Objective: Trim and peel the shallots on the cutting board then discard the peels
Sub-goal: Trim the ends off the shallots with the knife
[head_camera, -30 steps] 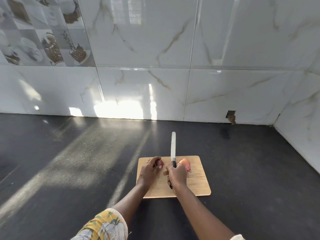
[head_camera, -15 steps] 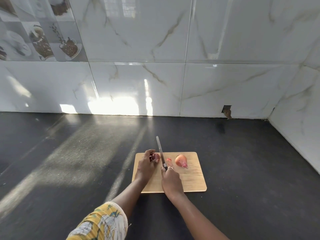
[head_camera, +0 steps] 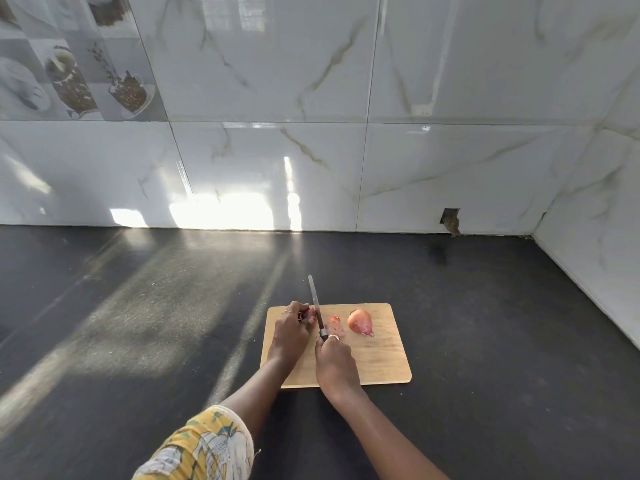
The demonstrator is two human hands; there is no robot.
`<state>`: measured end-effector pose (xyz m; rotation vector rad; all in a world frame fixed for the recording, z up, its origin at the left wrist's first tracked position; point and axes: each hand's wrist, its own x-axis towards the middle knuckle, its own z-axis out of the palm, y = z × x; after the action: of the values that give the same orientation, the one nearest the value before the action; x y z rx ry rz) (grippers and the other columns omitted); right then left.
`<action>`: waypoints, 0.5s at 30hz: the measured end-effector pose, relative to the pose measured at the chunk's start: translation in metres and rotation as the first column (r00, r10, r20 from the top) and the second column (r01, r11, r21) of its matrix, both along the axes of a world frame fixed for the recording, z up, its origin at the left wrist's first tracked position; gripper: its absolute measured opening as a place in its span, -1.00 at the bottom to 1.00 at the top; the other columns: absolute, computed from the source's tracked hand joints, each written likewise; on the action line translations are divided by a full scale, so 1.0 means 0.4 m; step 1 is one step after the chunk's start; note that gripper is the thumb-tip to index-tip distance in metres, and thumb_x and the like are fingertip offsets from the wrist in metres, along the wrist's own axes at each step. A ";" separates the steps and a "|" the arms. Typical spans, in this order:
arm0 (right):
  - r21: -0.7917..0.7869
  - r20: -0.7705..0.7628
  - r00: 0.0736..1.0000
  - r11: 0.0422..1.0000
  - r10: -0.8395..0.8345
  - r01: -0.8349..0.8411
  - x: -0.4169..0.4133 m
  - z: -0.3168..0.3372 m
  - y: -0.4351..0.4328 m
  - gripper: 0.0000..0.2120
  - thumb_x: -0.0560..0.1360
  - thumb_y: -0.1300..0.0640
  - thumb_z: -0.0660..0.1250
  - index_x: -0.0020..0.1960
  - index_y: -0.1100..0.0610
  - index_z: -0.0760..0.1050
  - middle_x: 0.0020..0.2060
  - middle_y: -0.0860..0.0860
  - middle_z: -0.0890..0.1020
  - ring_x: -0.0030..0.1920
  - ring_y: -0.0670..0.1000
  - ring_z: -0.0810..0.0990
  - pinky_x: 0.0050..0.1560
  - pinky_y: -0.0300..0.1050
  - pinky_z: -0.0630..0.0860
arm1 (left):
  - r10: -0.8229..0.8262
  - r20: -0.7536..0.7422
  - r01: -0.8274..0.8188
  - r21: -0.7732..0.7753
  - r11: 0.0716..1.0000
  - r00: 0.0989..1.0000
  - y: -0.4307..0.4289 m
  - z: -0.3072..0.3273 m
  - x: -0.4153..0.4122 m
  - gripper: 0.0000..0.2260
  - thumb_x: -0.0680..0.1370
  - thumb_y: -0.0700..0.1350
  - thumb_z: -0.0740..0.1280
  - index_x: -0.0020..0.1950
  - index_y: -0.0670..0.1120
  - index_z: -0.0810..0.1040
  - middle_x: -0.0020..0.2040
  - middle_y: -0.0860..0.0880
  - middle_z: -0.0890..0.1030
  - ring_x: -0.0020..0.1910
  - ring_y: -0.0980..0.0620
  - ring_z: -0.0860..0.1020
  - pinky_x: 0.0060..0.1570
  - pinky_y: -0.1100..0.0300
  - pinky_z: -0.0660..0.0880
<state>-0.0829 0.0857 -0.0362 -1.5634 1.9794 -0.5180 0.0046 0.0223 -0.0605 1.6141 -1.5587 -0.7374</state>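
Head view: my left hand (head_camera: 290, 329) pinches the shallot (head_camera: 312, 315); right hand (head_camera: 334, 358) grips the knife (head_camera: 313, 296), pointing away, just right of it.

Wooden cutting board (head_camera: 381, 362): lies flat. First shallot (head_camera: 310, 315): pink, largely hidden, at the board's far-left edge, gripped by the left hand (head_camera: 291, 336), with the knife (head_camera: 316, 306) blade just right of it. Second shallot (head_camera: 360, 322): unpeeled, orange-pink, on its side near the far edge. Pink peel pieces (head_camera: 336, 328): between them.
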 end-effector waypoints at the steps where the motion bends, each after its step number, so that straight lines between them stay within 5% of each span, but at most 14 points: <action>1: -0.002 -0.014 1.000 1.000 0.008 -0.008 0.000 0.004 0.001 -0.70 0.66 0.15 -0.01 0.13 0.24 0.46 0.09 0.14 0.58 0.04 0.14 0.58 -0.06 -0.07 0.45 | 0.001 0.002 -0.001 -0.008 1.000 1.000 0.000 -0.001 0.000 -0.86 0.56 -0.14 0.28 0.04 -0.20 0.50 0.00 -0.15 0.63 -0.01 -0.10 0.57 -0.14 0.30 0.33; 5: 0.035 -0.024 0.999 0.999 0.030 -0.029 -0.004 0.013 -0.010 -0.69 0.64 0.23 -0.03 0.19 0.24 0.45 0.12 0.17 0.56 0.06 0.16 0.58 -0.01 -0.06 0.49 | -0.010 0.001 0.010 -0.030 0.999 1.000 -0.001 -0.004 -0.003 -0.87 0.55 -0.17 0.28 0.02 -0.22 0.50 -0.02 -0.16 0.63 -0.02 -0.11 0.56 -0.22 0.37 0.26; 10: 0.060 0.023 0.996 0.995 0.081 -0.082 -0.001 0.037 -0.032 -0.62 0.61 0.32 -0.06 0.36 0.24 0.33 0.40 0.20 0.35 0.35 0.16 0.41 0.26 -0.06 0.39 | -0.009 0.013 0.009 -0.043 0.999 1.000 -0.011 -0.012 0.003 -0.88 0.54 -0.18 0.30 -0.03 -0.24 0.48 0.00 -0.16 0.61 0.00 -0.11 0.54 -0.18 0.37 0.26; 15: 0.099 0.035 0.999 0.995 0.032 -0.035 0.011 0.030 -0.039 -0.65 0.61 0.28 -0.06 0.30 0.21 0.36 0.25 0.17 0.51 0.18 0.18 0.55 0.13 -0.05 0.45 | -0.036 0.011 0.037 -0.036 0.999 0.999 -0.017 -0.017 0.011 -0.88 0.54 -0.17 0.30 -0.05 -0.24 0.47 0.00 -0.14 0.61 0.00 -0.09 0.55 -0.08 0.29 0.35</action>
<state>-0.0785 0.0701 -0.0240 -1.5150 1.9210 -0.4228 0.0092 0.0154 -0.0673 1.5691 -1.6037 -0.7169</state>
